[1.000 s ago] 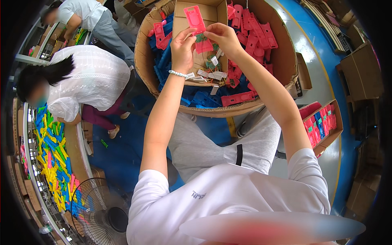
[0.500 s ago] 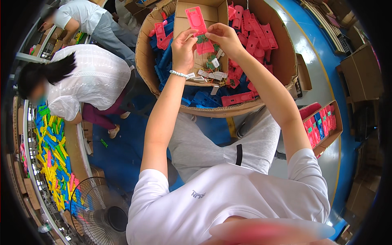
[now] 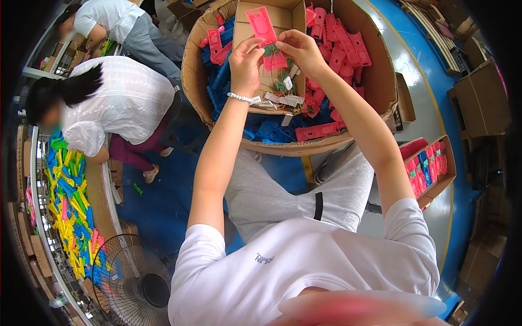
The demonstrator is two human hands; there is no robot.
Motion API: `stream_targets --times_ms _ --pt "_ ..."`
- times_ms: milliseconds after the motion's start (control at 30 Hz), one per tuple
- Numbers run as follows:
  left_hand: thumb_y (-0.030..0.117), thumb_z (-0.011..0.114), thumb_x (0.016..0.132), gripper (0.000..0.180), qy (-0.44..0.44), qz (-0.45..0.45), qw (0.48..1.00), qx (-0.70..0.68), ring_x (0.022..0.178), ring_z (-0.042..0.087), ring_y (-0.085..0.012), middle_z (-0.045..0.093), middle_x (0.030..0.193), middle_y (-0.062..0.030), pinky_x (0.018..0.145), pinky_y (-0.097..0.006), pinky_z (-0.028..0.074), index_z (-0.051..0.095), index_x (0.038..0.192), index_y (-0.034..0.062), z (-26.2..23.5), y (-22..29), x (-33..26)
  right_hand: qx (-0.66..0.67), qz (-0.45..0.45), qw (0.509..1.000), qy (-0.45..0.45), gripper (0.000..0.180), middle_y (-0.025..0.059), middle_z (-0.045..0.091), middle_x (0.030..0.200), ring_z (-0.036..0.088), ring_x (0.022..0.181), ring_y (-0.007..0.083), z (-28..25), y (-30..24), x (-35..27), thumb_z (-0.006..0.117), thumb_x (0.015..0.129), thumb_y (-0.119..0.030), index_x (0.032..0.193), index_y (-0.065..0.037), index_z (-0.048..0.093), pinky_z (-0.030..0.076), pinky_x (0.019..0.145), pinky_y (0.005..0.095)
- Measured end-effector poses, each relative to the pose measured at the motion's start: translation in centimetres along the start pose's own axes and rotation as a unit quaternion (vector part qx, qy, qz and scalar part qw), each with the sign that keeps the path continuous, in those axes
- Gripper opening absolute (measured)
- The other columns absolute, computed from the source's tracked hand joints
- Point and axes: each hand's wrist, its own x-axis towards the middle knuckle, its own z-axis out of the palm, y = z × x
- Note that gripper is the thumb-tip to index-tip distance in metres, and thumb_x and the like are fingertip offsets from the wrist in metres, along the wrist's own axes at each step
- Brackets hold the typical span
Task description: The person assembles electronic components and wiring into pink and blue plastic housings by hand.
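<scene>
My left hand (image 3: 246,66) and my right hand (image 3: 298,50) are raised over a large round cardboard bin (image 3: 380,92). Between them they hold a flat pink plastic part (image 3: 264,31) with a small green piece (image 3: 271,50) at its lower end. The fingers of both hands pinch the part near the green piece. Below the hands, inside the bin, lies a small open cardboard box (image 3: 270,92) with several white-tagged small pieces (image 3: 284,99). Pink parts (image 3: 341,39) and blue parts (image 3: 275,130) are heaped around the box.
A person in a white top (image 3: 117,103) bends over at my left, another person (image 3: 111,19) beyond. A table with many coloured plastic parts (image 3: 68,201) runs along the left. A floor fan (image 3: 130,282) stands lower left. A small box of pink parts (image 3: 429,171) sits at my right.
Both hands stay on the pink part and shift only slightly. The person at the left leans a little further over.
</scene>
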Motion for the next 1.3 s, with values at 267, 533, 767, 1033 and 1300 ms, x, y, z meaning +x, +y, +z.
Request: stream_targets --times_ms 267,533,767,1033,1300 --pt "-0.003 0.055 0.087 0.028 -0.004 0.023 0.999 0.028 0.094 0.064 -0.0192 0.064 0.112 -0.0139 0.083 -0.032 0.053 0.059 0.115 -0.0034 -0.2 -0.2 0.3 -0.033 -0.075 0.996 0.023 0.015 0.0038 0.065 0.097 0.061 0.089 0.0103 0.4 0.4 0.0 0.066 0.090 -0.004 0.103 -0.002 0.059 0.051 0.073 0.0254" --pt "0.033 0.047 0.101 0.043 -0.053 -0.048 0.996 -0.061 0.109 0.061 -0.0320 0.061 0.117 -0.0189 0.095 -0.044 0.051 0.046 0.132 0.0022 0.1 0.9 0.6 0.083 0.060 0.994 -0.028 0.020 0.0036 0.064 0.091 0.062 0.081 0.0109 1.0 0.5 -0.2 0.063 0.093 -0.014 0.110 -0.002 0.061 0.052 0.066 0.0256" --pt "0.036 0.052 0.100 0.046 -0.016 0.052 0.998 -0.044 0.104 0.063 -0.0313 0.060 0.117 -0.0178 0.090 -0.048 0.054 0.045 0.132 0.0043 0.0 1.7 0.7 -0.161 0.187 0.957 -0.150 0.031 -0.0022 0.051 0.067 0.046 0.059 0.0060 -1.6 0.0 0.0 0.058 0.088 -0.012 0.117 0.001 0.060 0.039 0.052 0.0233" --pt "0.032 0.056 0.098 0.043 -0.028 0.082 0.996 -0.031 0.097 0.063 -0.0270 0.059 0.117 -0.0149 0.082 -0.044 0.055 0.045 0.131 0.0061 0.1 1.7 0.8 -0.134 0.220 0.936 -0.241 0.030 -0.0001 0.056 0.068 0.049 0.056 0.0071 -1.1 2.2 -0.3 0.064 0.087 -0.022 0.112 -0.005 0.067 0.038 0.050 0.0232" --pt "0.030 0.059 0.096 0.046 -0.007 0.104 0.994 -0.016 0.093 0.062 -0.0256 0.057 0.118 -0.0131 0.078 -0.043 0.055 0.043 0.133 0.0075 -0.3 1.8 0.9 -0.200 0.254 0.930 -0.175 0.038 -0.0011 0.059 0.068 0.053 0.058 0.0073 0.3 0.3 -0.8 0.064 0.093 -0.040 0.112 -0.007 0.064 0.044 0.056 0.0224"
